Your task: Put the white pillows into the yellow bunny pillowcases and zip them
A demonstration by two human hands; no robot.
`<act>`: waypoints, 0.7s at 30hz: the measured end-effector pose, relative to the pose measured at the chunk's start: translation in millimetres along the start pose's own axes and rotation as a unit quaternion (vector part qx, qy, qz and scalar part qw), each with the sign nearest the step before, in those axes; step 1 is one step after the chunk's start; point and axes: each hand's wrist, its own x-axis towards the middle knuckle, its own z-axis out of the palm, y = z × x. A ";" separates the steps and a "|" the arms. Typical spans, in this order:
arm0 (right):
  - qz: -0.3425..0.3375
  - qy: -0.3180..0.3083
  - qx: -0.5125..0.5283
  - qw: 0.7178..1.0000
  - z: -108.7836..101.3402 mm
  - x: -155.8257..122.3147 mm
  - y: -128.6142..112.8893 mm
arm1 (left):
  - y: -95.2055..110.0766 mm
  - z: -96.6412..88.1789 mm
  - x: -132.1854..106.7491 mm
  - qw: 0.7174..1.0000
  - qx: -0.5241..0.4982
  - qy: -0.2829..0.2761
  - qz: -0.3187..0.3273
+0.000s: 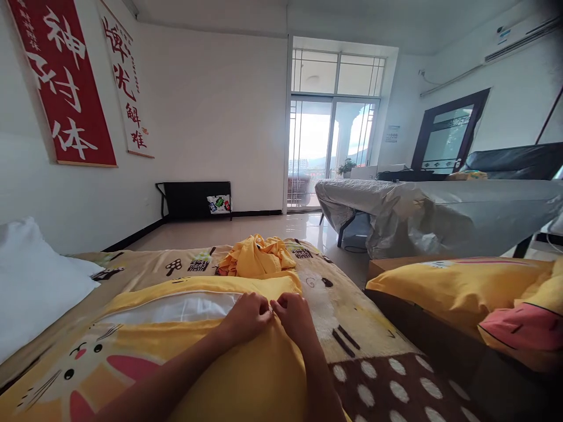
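A yellow pillowcase [259, 375] with a cartoon rabbit print lies in front of me on the patterned blanket. Its long opening runs crosswise, and a white pillow [185, 306] shows inside. At the right end of that opening, my left hand [251, 316] is closed, thumb and fingers pinching the cloth edge. Right beside it, my right hand [291, 313] pinches the same edge, with the fingertips of both nearly touching. Whatever small part sits between the fingertips is hidden. Just beyond the hands rests a crumpled yellow cloth [259, 256].
A white pillow [39, 287] lies at the left. The blanket [343, 305] covers the surface beneath. To the right, a filled yellow pillow [453, 287] rests on a cardboard box [378, 266]. Behind stands a plastic-covered table [440, 205]; a folded black frame [189, 199] leans against the wall.
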 end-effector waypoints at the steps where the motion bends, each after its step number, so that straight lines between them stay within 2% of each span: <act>1: 0.001 0.001 0.002 1.000 -0.7 -0.2 -0.9 | -0.3 -2.3 1.2 1.000 -0.017 -0.002 -0.003; 6: 0.003 0.013 0.014 1.000 -4.8 -2.3 -7.2 | -3.0 -7.7 10.6 0.997 -0.072 -0.005 -0.036; 9: 0.001 0.013 0.013 1.000 -7.2 -4.1 -11.2 | -6.6 -6.9 16.6 0.994 -0.090 -0.034 -0.054; 13: -0.003 0.031 0.000 1.000 -10.8 -7.0 -16.0 | -10.5 -9.2 21.4 0.993 -0.095 -0.069 -0.025; 17: -0.002 0.032 -0.009 0.999 -13.1 -10.2 -21.9 | -9.5 -11.4 20.5 0.998 -0.060 -0.037 0.007; 21: 0.005 0.030 -0.054 0.998 -11.6 -10.8 -25.2 | -6.6 -6.7 17.4 1.000 -0.005 -0.007 0.003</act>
